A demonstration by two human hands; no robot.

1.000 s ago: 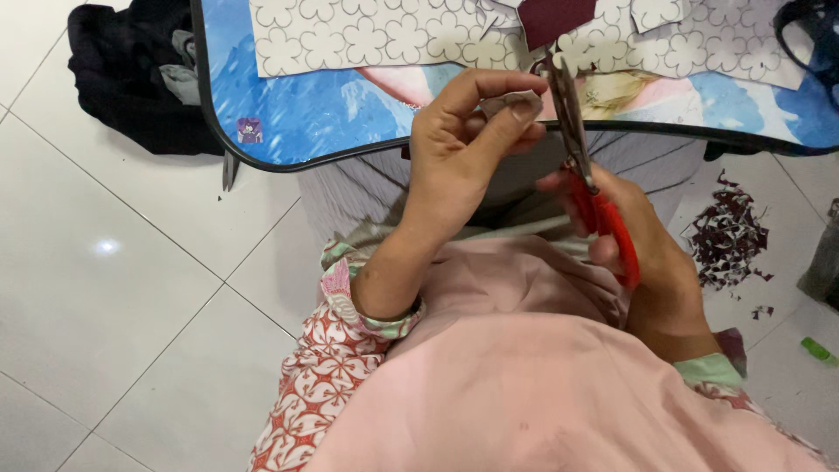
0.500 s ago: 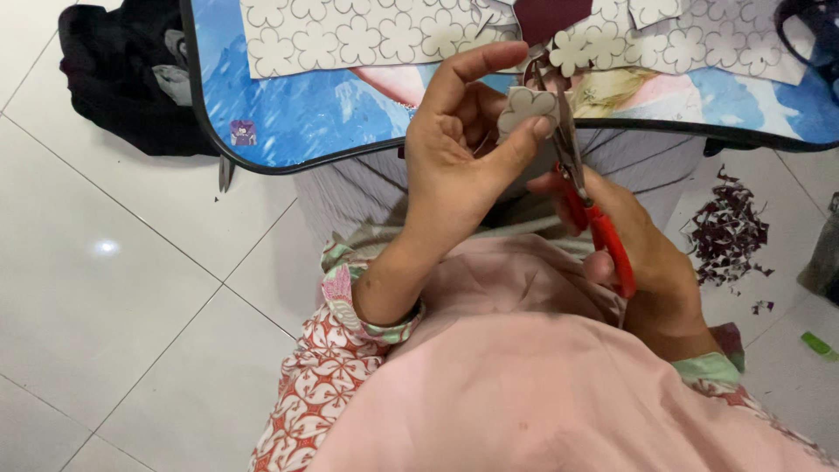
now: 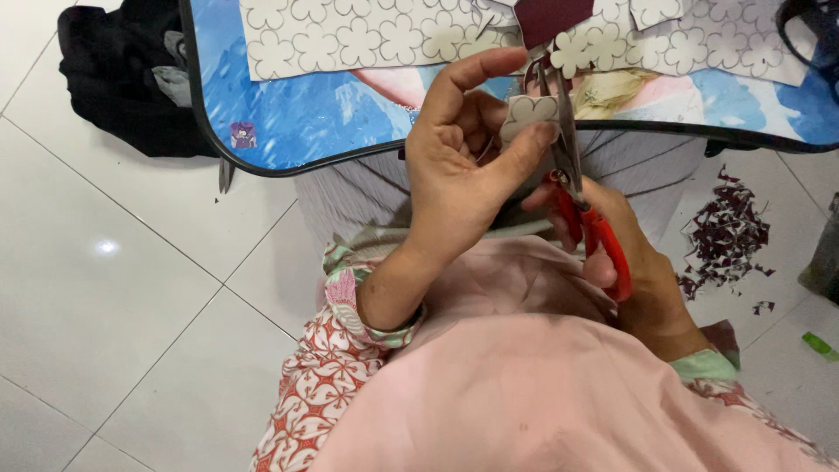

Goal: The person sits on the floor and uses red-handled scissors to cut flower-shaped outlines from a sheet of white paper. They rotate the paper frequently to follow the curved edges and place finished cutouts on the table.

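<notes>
My left hand (image 3: 463, 166) pinches a small grey flower-shaped paper cutout (image 3: 527, 114) between thumb and fingers, held up just below the table edge. My right hand (image 3: 634, 262) grips red-handled scissors (image 3: 577, 188), whose blades point up and run along the right side of the cutout. Both hands are over my lap, above a pink garment (image 3: 542, 385).
A low table (image 3: 306, 131) with a blue picture top carries grey sheets printed with flower outlines (image 3: 367, 35) and a dark maroon piece (image 3: 551, 17). A black bag (image 3: 122, 70) lies on the white tiled floor at left. Maroon paper scraps (image 3: 725, 236) are piled on the floor at right.
My left hand has turned the cutout so its flower face shows. The scissors have stayed beside it with the blades against its right edge.
</notes>
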